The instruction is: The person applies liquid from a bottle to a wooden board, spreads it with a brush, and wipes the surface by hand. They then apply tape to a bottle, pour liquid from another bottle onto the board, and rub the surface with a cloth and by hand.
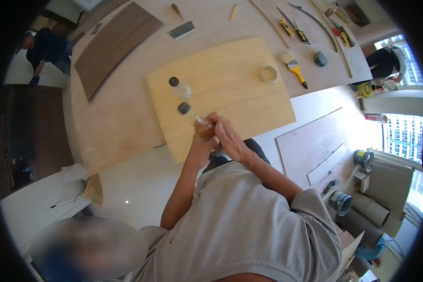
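Both hands meet over the near edge of a pale yellow board [230,84]. My left hand [204,136] is closed around a small clear bottle; a dropper [197,117] with a black bulb sticks up from it, tilted to the upper left. My right hand [230,141] presses against the left one with its fingers together; what it grips, if anything, is hidden. Just beyond the dropper, a clear bottle [184,90] with a black cap rests on the board. A ring of tape [269,74] lies at the board's right.
On the large table [113,127] lie a dark wood sheet [115,44], a scraper [182,30], a screwdriver [176,10], a yellow-handled brush [294,69] and cutters [301,34]. One person [47,49] stands at far left, another [385,61] at far right.
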Available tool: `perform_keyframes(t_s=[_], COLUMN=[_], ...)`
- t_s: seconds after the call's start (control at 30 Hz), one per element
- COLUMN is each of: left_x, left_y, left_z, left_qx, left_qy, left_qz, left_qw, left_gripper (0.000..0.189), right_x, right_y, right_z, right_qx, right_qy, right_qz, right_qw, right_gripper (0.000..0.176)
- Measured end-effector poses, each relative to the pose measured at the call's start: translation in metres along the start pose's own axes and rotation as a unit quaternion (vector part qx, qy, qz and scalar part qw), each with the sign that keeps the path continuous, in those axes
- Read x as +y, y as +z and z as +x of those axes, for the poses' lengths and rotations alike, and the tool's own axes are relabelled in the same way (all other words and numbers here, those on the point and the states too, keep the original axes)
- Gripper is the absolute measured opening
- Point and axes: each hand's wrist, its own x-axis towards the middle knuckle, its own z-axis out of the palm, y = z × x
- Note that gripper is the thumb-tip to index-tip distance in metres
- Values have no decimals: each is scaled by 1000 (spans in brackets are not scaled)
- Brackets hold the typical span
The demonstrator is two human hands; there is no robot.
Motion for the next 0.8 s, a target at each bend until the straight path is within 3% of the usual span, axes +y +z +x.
perform_keyframes(t_s=[0.07, 0.1, 0.13, 0.2, 0.23, 0.3, 0.4, 0.47, 0.5, 0.53, 0.6, 0.63, 0.67, 0.7, 0.73, 0.8], left_x=[3, 11, 20, 30, 30, 28, 33, 35, 33, 28, 21, 13, 5, -2, -17, -59], left_y=[3, 6, 22, 18, 20, 28, 50, 72, 82, 92, 114, 123, 129, 133, 138, 136], left_z=[-4, -12, -17, -26, -28, -28, -24, -15, -11, -5, 16, 28, 39, 49, 62, 93], left_qx=[-29, -32, 28, 22, 13, 22, 17, 11, 34, 52, 101, 128, 158, 190, 210, 267], left_qy=[-54, -80, -94, -109, -115, -68, -41, -21, -5, 8, 9, -3, -14, -20, 2, 49], left_qz=[-5, -6, -37, -1, 16, -2, -67, -141, -113, -86, -11, 63, 138, 217, 204, 150], left_qw=[998, 996, 994, 994, 993, 997, 997, 990, 993, 995, 995, 990, 978, 957, 956, 951], left_gripper=[75, 71, 63, 61, 61, 56, 57, 57, 57, 57, 53, 52, 51, 51, 51, 50], right_x=[7, 11, 16, 35, 85, 107, 158, 180, 192, 212, 259, 232, 209, 172, 158, 92], right_y=[-16, -31, -47, -79, -107, -151, -204, -234, -244, -253, -276, -282, -284, -283, -286, -288], right_z=[-11, -12, -5, 24, 45, 69, 106, 120, 126, 130, 150, 140, 138, 130, 124, 104], right_qx=[-42, -12, 11, 86, 106, 161, 166, 69, 24, 44, 23, 19, -17, 7, -1, -37], right_qy=[38, 32, 21, -18, -46, -84, -55, -6, 21, -51, -79, -111, -24, 32, -13, 50], right_qz=[43, -19, -78, -188, -222, -411, -540, -591, -614, -631, -618, -566, -448, -285, -197, 51], right_qw=[997, 999, 997, 978, 968, 893, 824, 803, 789, 773, 782, 817, 893, 958, 980, 997], right_gripper=[50, 40, 30, 12, 18, 36, 51, 52, 52, 43, 31, 23, 22, 19, 19, 20])
